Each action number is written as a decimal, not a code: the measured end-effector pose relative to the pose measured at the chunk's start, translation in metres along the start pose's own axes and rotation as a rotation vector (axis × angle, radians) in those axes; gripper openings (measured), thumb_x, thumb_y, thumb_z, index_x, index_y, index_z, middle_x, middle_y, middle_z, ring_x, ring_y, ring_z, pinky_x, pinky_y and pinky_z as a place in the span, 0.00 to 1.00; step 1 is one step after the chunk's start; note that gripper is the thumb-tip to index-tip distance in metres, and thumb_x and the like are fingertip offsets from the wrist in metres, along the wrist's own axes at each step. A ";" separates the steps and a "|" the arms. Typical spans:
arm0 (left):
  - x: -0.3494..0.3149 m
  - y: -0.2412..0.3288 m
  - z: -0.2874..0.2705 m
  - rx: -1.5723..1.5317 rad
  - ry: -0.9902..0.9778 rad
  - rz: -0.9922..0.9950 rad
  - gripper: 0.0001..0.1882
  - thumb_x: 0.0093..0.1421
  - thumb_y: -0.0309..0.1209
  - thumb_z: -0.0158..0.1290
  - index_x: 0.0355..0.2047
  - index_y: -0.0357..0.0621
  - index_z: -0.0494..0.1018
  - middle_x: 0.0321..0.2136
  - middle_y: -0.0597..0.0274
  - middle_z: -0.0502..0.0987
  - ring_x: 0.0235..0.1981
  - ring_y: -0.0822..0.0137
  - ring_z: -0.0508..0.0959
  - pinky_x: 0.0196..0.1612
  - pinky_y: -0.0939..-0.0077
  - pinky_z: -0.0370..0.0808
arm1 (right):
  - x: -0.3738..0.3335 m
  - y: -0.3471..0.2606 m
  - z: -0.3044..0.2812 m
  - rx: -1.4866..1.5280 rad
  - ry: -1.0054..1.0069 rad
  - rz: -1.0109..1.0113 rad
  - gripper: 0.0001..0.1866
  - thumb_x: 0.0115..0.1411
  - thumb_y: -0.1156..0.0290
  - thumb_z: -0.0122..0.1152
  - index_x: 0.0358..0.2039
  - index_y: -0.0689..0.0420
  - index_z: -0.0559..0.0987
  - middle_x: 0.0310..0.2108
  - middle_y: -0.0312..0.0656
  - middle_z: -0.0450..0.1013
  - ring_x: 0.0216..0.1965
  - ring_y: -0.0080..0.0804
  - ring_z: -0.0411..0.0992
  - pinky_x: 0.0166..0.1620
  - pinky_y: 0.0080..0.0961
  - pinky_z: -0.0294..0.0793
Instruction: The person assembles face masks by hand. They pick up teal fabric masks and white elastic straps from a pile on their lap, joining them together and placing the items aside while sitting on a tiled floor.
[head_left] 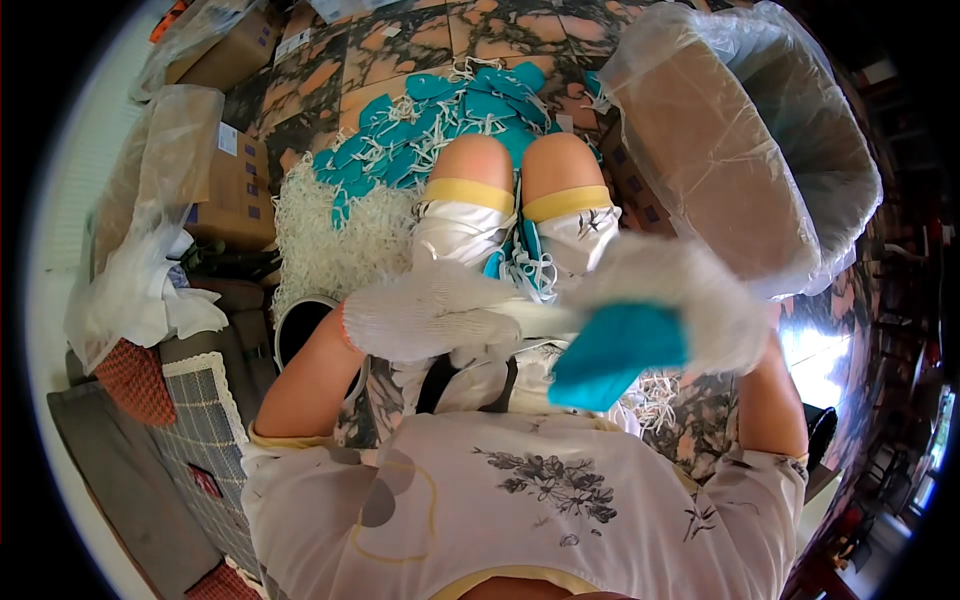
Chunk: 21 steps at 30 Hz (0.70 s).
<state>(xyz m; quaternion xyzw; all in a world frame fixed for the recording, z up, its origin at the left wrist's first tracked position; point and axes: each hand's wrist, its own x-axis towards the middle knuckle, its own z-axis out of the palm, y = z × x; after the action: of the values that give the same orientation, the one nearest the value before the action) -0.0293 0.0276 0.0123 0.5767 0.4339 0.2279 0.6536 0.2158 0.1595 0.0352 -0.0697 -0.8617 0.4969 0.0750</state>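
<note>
Gloved hands [560,320] together, gripping teal mask [615,355]

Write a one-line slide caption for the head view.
Seated person in white knit gloves, right hand gripping a teal mask, left hand beside it, above a floor heap of teal masks.

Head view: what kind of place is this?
Likely a home or small workshop doing piecework by hand. A heap of teal masks and loose white straps lies on a tiled floor, beside cardboard boxes and a plastic-lined carton.
</note>
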 end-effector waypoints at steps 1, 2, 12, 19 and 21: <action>-0.003 0.005 -0.001 0.124 -0.013 -0.007 0.12 0.66 0.33 0.52 0.45 0.42 0.78 0.31 0.57 0.81 0.32 0.68 0.80 0.37 0.73 0.75 | 0.003 -0.007 0.010 -0.086 -0.151 0.087 0.14 0.51 0.63 0.67 0.36 0.56 0.82 0.36 0.43 0.76 0.32 0.37 0.75 0.38 0.30 0.74; -0.002 0.001 0.002 0.121 -0.007 -0.009 0.12 0.66 0.33 0.52 0.45 0.42 0.78 0.31 0.57 0.81 0.32 0.68 0.80 0.37 0.73 0.75 | 0.004 -0.013 0.018 -0.171 -0.303 0.174 0.15 0.49 0.68 0.67 0.39 0.51 0.83 0.41 0.44 0.77 0.36 0.40 0.76 0.41 0.32 0.76; 0.006 -0.020 0.033 0.665 -0.274 0.211 0.27 0.60 0.32 0.52 0.61 0.42 0.66 0.34 0.51 0.77 0.32 0.54 0.78 0.32 0.67 0.75 | 0.003 -0.014 0.068 0.512 -0.047 -0.436 0.09 0.60 0.70 0.64 0.30 0.63 0.79 0.35 0.51 0.78 0.37 0.56 0.74 0.50 0.46 0.70; -0.039 -0.074 0.064 0.393 -0.162 0.402 0.11 0.64 0.39 0.51 0.43 0.53 0.74 0.24 0.63 0.76 0.24 0.61 0.76 0.24 0.70 0.69 | -0.033 -0.015 0.080 0.830 -0.348 -0.301 0.10 0.64 0.68 0.58 0.26 0.58 0.75 0.27 0.42 0.73 0.30 0.45 0.72 0.43 0.45 0.73; -0.052 -0.056 0.056 0.463 -0.129 0.385 0.08 0.62 0.38 0.51 0.40 0.54 0.75 0.24 0.65 0.76 0.23 0.61 0.76 0.24 0.70 0.69 | -0.040 -0.015 0.077 0.679 -0.261 -0.338 0.11 0.60 0.66 0.61 0.24 0.57 0.74 0.28 0.42 0.72 0.31 0.45 0.73 0.41 0.39 0.74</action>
<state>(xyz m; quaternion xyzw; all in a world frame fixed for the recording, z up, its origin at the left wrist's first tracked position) -0.0213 -0.0580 -0.0280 0.7953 0.3147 0.2055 0.4757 0.2389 0.0790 0.0074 0.1652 -0.6502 0.7388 0.0644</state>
